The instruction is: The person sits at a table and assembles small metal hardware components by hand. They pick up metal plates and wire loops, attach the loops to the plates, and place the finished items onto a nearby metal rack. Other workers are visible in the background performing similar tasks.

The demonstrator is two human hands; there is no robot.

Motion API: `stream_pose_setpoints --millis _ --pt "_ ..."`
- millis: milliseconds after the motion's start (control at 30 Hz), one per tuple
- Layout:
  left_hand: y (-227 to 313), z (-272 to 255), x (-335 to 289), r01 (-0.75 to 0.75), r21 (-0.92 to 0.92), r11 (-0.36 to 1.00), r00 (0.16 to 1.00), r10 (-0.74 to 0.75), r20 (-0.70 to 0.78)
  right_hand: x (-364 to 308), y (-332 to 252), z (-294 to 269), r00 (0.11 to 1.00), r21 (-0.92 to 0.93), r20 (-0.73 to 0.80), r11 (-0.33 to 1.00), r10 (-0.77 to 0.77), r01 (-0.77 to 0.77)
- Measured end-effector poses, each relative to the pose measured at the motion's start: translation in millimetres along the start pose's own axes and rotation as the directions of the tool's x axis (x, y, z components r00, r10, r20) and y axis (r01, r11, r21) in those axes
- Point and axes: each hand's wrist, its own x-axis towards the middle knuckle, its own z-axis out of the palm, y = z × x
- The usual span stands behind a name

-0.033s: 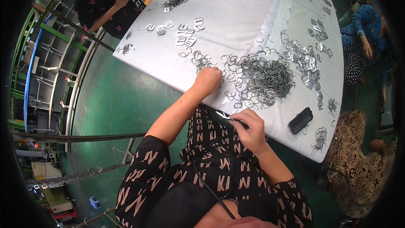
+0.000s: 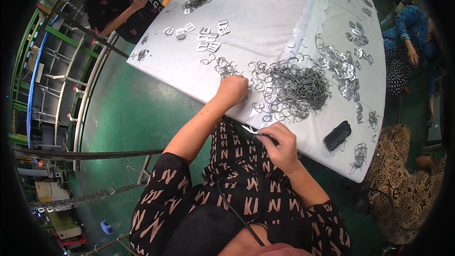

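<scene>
Head view: nearest me on the feed is the wearer's soft black dress, printed with blocky tan shapes, a thin, smooth dark cable looping down it. Above that, I see the right hand pinching a shiny, bar-like metal piece between thumb and fingers, at the near edge of the worktop; its full outline is too small for me to make out. Further in, the left hand is clenched against the pale, faintly creased cover, knuckles up; I cannot tell whether anything is inside it. Just beyond it lies a small scatter of wire hooks, and to its right a dense, tangled heap of curved grey wire. A black, round-cornered case sits toward the right corner. Flat silver buckles with slotted frames lie right of the heap and farther off at left. At the far left, a co-worker in a dark patterned top stands over the glossy green floor.
</scene>
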Motion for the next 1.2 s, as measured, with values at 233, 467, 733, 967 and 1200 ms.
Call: stream_pose_setpoints --millis 233,467,733,967,1200 --pt "-9.5 -21.9 -10.2 0.339 -0.756 0.561 0.937 -0.27 0.22 -1.3 1.1 1.7 1.0 -0.017 0.0 1.0 0.025 -0.025" --pt "7.3 -1.3 -0.5 0.102 -0.479 0.872 0.995 -0.089 0.048 -1.7 1.8 5.1 1.0 -0.002 0.003 1.0 0.017 -0.017" --pt "49.2 31.8 50.2 -0.035 -0.342 0.939 0.986 -0.023 -0.165 -1.6 -0.7 0.7 0.999 -0.008 -0.025 1.0 0.022 -0.022" --pt "50.7 34.0 59.9 0.032 -0.32 0.947 0.983 -0.088 -0.163 -2.5 2.5 -1.9 0.999 0.002 -0.035 0.999 0.038 -0.038" --pt "33.8 16.4 53.1 0.244 -0.664 0.707 0.965 -0.242 0.097 -2.6 3.6 -2.6 0.998 -0.002 -0.041 0.999 0.051 -0.051"
